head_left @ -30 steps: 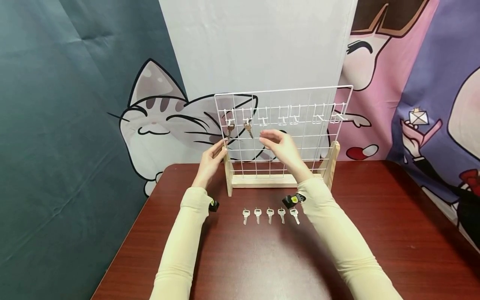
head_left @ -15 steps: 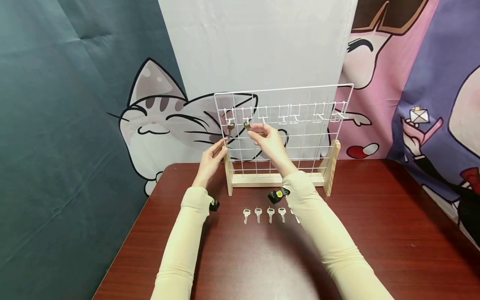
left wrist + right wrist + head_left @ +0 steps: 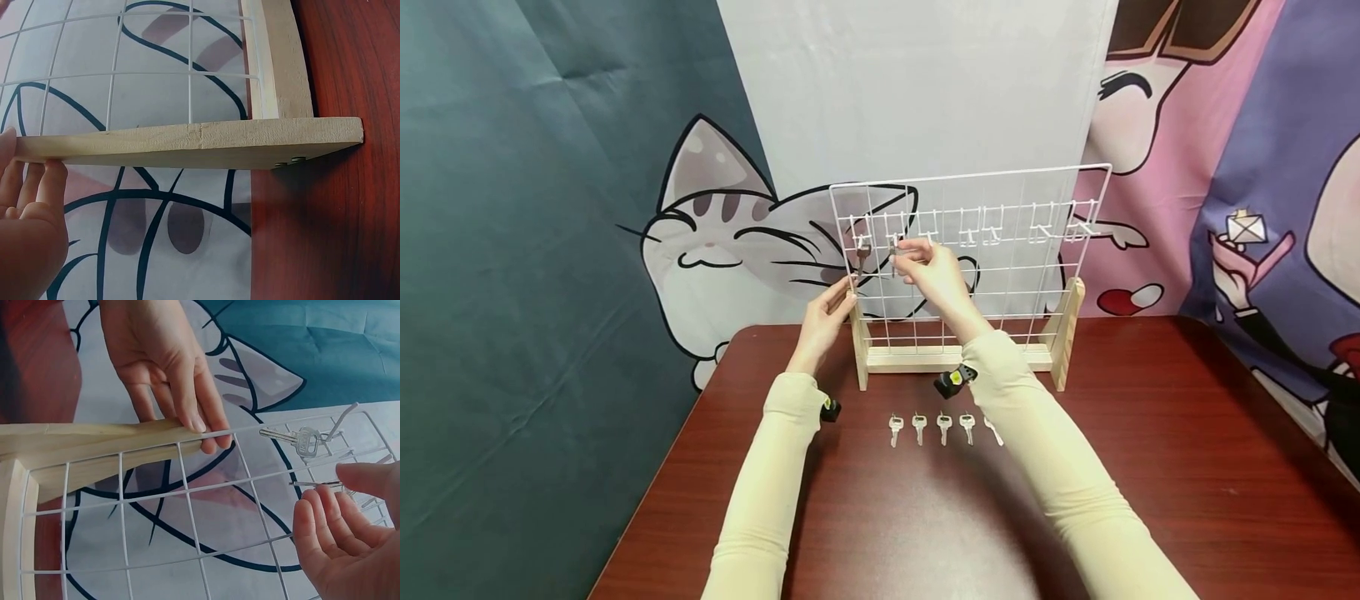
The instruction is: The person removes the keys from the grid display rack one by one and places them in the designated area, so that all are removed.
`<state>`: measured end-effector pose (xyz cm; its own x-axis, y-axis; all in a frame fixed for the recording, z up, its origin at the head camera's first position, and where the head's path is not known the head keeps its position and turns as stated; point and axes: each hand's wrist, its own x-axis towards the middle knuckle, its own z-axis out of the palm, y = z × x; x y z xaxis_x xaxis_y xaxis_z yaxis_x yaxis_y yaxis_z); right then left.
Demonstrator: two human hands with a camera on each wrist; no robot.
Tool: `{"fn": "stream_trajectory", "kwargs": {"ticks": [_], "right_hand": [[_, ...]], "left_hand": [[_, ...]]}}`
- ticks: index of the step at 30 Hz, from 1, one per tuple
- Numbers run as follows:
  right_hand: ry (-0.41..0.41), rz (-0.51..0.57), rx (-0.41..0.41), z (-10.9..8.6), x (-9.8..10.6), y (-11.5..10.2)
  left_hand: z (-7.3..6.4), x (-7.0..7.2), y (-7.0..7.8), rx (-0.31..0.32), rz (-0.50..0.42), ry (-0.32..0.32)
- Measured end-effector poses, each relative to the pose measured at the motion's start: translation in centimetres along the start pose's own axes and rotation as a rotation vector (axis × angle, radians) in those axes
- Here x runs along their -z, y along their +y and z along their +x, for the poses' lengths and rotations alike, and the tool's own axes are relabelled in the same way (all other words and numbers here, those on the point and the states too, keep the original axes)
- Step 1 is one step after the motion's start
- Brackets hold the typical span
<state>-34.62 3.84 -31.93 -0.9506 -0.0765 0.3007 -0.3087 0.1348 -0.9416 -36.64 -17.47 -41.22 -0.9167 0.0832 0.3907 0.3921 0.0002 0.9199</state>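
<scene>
A white wire grid rack (image 3: 970, 177) stands upright on wooden legs. My left hand (image 3: 822, 321) grips the top of its left wooden leg (image 3: 187, 140), thumb on one side and fingers on the other. One key (image 3: 306, 442) hangs from the leftmost hook, beside the grid's left edge. At the second hook, my right hand (image 3: 934, 275) pinches another key (image 3: 315, 484) between thumb and fingers. That key is edge-on in the right wrist view, and the fingers cover part of it.
Several silver keys (image 3: 943, 427) lie in a row on the red-brown table (image 3: 925, 517) in front of the rack; my right sleeve partly covers the rightmost. More white hooks (image 3: 992, 236) run along the grid to the right. A printed cloth (image 3: 970, 92) hangs behind.
My right hand has moved left from beside the second key and now pinches it. The key, tilted before, now hangs straighter. My left hand keeps its grip on the leg.
</scene>
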Motion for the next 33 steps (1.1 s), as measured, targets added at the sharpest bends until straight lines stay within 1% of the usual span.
{"fn": "stream_trajectory", "kwargs": {"ticks": [3,7,10,14,16,17,20,23,28,33], "right_hand": [[0.017,-0.041,-0.004,0.2,-0.1,-0.2],[0.030,-0.037,0.002,0.3,-0.4,-0.3],[0.036,0.001,-0.004,0.3,-0.6,-0.3],[0.041,0.060,-0.009,0.3,-0.7,-0.2],[0.039,0.095,-0.010,0.2,-0.7,-0.1],[0.038,0.111,-0.013,0.2,-0.7,-0.1],[0.032,0.176,-0.019,0.1,-0.7,0.0],[0.031,0.222,-0.021,-0.1,-0.7,0.1],[0.044,0.262,-0.042,-0.7,-0.7,0.0],[0.056,0.282,-0.081,-1.1,-0.7,0.1]], "left_hand": [[0.0,0.0,0.0,0.004,0.008,0.002],[0.0,0.0,0.0,0.009,0.003,0.007],[0.0,-0.1,0.4,0.019,-0.013,0.005],[-0.3,-0.4,1.6,0.030,-0.012,-0.009],[-0.3,-0.4,1.8,0.028,-0.018,-0.013],[-0.3,-0.4,1.7,0.028,-0.019,-0.013],[0.1,-0.2,0.8,0.033,-0.031,-0.010],[0.3,-0.1,0.3,0.029,-0.019,-0.002],[0.2,0.1,0.1,0.010,-0.003,0.006],[0.2,0.0,0.2,0.040,-0.012,-0.008]]}}
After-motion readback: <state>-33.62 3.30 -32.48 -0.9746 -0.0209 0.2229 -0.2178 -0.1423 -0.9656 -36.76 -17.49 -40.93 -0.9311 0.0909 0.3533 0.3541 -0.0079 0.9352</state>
